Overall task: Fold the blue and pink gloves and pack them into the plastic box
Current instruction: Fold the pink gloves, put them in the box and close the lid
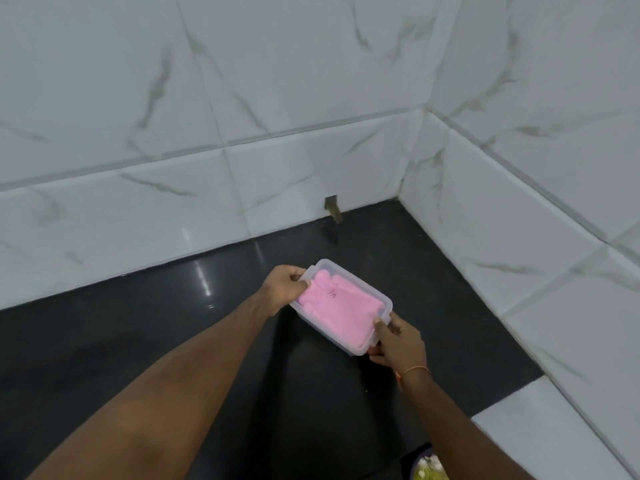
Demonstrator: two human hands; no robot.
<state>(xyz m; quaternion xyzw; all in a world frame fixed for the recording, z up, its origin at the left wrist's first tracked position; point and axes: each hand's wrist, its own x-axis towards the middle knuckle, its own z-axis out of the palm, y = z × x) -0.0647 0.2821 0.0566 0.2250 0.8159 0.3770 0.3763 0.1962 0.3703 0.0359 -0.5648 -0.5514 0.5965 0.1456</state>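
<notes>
Translucent plastic box (349, 336), pink glove (341, 308) flat inside; left hand (284, 287), right hand (398, 342) grip opposite ends.

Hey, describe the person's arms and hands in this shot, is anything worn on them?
Both forearms are bare, with no sleeves in view, and neither hand wears a glove. The left hand shows no jewellery. The right hand has a thin orange thread bracelet tied round the wrist. No rings or watch can be made out.

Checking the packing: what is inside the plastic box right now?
A folded pink glove fills the plastic box, seen through what looks like a clear lid. Anything beneath it, blue glove included, is covered. The left hand and right hand grip opposite ends.
</notes>
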